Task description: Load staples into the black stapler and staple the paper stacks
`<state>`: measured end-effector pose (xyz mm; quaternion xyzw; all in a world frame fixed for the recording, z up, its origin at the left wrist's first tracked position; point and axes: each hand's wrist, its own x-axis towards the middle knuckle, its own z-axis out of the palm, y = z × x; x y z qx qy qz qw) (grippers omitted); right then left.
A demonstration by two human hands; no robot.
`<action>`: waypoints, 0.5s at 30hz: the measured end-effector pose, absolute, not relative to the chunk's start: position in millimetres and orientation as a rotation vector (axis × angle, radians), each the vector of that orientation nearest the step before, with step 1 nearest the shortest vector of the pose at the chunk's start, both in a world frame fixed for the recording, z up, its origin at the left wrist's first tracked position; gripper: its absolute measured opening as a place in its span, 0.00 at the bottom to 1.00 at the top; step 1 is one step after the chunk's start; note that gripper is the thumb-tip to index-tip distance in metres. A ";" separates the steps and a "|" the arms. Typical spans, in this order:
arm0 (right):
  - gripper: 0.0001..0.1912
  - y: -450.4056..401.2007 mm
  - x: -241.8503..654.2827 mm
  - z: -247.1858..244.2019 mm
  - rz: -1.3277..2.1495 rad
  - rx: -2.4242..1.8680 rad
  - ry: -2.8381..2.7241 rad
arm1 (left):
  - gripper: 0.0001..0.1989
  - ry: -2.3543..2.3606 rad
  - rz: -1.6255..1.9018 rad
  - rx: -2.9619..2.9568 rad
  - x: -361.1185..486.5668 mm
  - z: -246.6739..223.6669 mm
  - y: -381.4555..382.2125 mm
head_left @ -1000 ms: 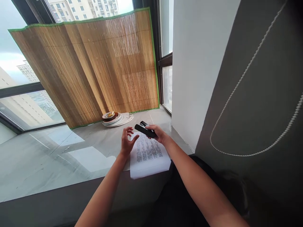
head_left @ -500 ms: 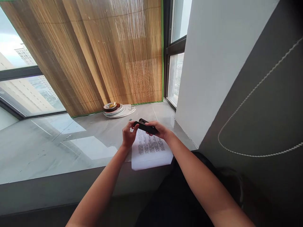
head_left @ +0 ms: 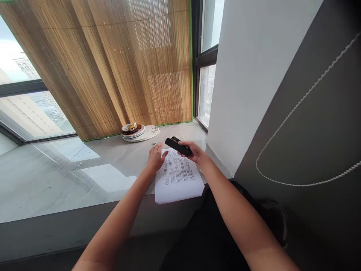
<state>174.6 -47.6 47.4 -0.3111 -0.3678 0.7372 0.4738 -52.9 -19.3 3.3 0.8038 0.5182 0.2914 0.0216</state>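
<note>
Drawn back from the front end of the black stapler (head_left: 177,146), which was touched half a second ago, the left hand (head_left: 155,158) is now held by the paper's upper left edge, its thumb spread well away from the fingers. By the right hand (head_left: 194,152) the stapler is gripped at its rear, fingers closed around it, above the top of the paper (head_left: 179,192). Part of the sheet's upper end is hidden by stapler and hand; its lower end is extended past the edge of the grey sill (head_left: 59,192).

Near the window, plates (head_left: 134,134) are stacked beside a bamboo mat (head_left: 126,71), by which much of the glass is covered. At right, a beaded cord (head_left: 303,185) is hung in a loop. Rows of dark print are seen on the paper, too small to be read.
</note>
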 end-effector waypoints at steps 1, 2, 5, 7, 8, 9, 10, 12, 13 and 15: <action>0.06 -46.8 178.5 48.4 1.792 -0.766 -0.882 | 0.23 1.650 0.711 2.543 -47.5 4.9 -15.7; 0.05 -45.9 182.4 49.3 1.770 -0.769 -0.865 | 0.24 1.683 0.541 2.564 -41.1 6.6 -12.7; 0.04 -43.4 194.2 51.4 1.698 -0.784 -0.805 | 0.24 1.746 0.262 2.543 -22.9 10.8 -8.1; 0.05 -42.4 201.8 52.4 1.655 -0.776 -0.777 | 0.20 1.761 0.218 2.516 -19.8 12.9 -7.9; 0.06 -42.0 205.3 52.7 1.639 -0.768 -0.771 | 0.17 1.754 0.222 2.509 -23.0 13.9 -8.4; 0.06 -41.6 208.4 53.0 1.624 -0.762 -0.767 | 0.15 1.717 0.265 2.494 -29.9 15.1 -9.2; 0.06 -41.2 211.0 53.2 1.609 -0.759 -0.760 | 0.12 1.651 0.333 2.475 -40.6 16.4 -10.2; 0.07 -40.4 214.9 53.8 1.581 -0.746 -0.738 | 0.12 1.325 0.731 2.290 -70.8 19.1 -13.0; 0.07 -40.1 216.1 54.2 1.569 -0.734 -0.726 | 0.15 1.123 0.936 2.097 -88.6 20.3 -14.8; 0.08 -39.6 217.4 55.2 1.547 -0.690 -0.719 | 0.23 0.834 1.380 1.646 -123.2 22.3 -19.7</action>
